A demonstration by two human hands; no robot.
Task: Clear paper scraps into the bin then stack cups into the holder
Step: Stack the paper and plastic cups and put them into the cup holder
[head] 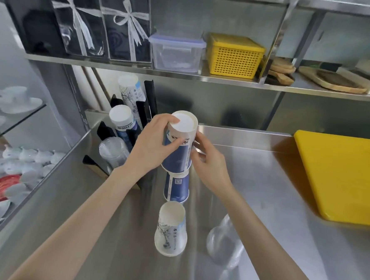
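Head cam: both hands, left hand (152, 145) & right hand (210, 163), grip blue cup (178, 148).

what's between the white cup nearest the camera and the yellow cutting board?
Head view: a clear plastic cup upside down on the steel counter, right of the white paper cup; bare steel up to the yellow cutting board.

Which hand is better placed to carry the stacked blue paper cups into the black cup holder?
The left hand: it wraps the upside-down blue paper cup stack and sits nearest the black cup holder. The right hand only steadies the far side.

Both hands (149, 144) (208, 160) raised, fingers curled inward
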